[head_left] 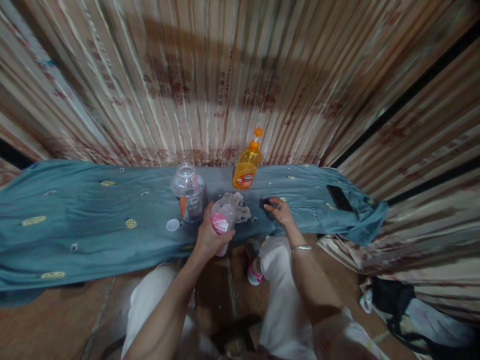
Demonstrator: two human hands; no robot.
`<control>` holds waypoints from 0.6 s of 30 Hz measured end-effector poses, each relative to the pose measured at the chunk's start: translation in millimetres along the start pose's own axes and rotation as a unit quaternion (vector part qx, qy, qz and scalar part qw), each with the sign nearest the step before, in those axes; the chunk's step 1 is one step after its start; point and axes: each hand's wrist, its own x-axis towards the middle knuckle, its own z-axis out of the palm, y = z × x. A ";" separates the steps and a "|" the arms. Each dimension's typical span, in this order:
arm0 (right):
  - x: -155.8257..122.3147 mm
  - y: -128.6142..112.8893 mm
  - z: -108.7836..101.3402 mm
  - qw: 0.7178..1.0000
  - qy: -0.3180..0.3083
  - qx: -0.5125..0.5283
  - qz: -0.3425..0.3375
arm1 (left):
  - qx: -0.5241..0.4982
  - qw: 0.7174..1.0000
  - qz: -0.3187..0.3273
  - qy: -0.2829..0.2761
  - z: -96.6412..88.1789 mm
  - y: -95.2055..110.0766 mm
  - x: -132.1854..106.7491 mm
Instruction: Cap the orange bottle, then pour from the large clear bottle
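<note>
At lower centre, the left hand grips a clear bottle, apparently uncapped; right of centre, the right hand pinches a small black object. Left of centre, a jar also looks uncapped, a white lid lying loose near it.

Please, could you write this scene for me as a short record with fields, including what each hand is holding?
Left hand: the left hand grips a clear bottle with a pink label, no cap on its neck
Right hand: the right hand has its fingertips on a small black object, perhaps a cap
Beside the bottle: crumpled pale cloth
Left side: wide clear jar, white round lid
Behind: orange pump bottle, upright
Far right: black phone
Surface: blue-green patterned cloth
</note>
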 end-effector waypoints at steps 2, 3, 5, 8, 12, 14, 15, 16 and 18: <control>-2.9 2.4 2.7 1.000 -0.015 -0.004 0.004 | -0.004 1.000 0.003 0.003 0.8 -0.3 1.5; -4.4 3.0 3.9 1.000 -0.024 -0.006 0.008 | -0.005 1.000 0.005 0.006 1.3 -0.5 2.5; -7.4 3.6 5.1 0.999 -0.041 -0.011 0.008 | -0.006 1.000 0.008 0.011 2.5 -0.8 4.7; -11.6 3.6 3.7 0.998 -0.063 -0.023 0.008 | -0.012 1.000 0.010 0.013 5.4 -0.2 8.5; -17.1 4.5 -1.3 0.996 -0.079 -0.036 0.009 | -0.025 0.999 0.022 0.019 10.7 2.3 12.8; -19.6 5.2 -4.3 0.996 -0.082 -0.039 0.009 | -0.028 0.999 0.029 0.024 13.1 3.4 14.2; -20.6 5.1 -5.6 0.996 -0.080 -0.037 0.011 | -0.028 0.999 0.031 0.027 14.2 3.7 14.9; -21.0 4.2 -6.7 0.997 -0.073 -0.030 0.014 | -0.027 0.999 0.031 0.030 15.1 3.8 15.6; -19.2 -1.4 -7.1 0.999 -0.044 -0.004 0.020 | -0.027 0.999 0.030 0.034 16.9 3.2 17.3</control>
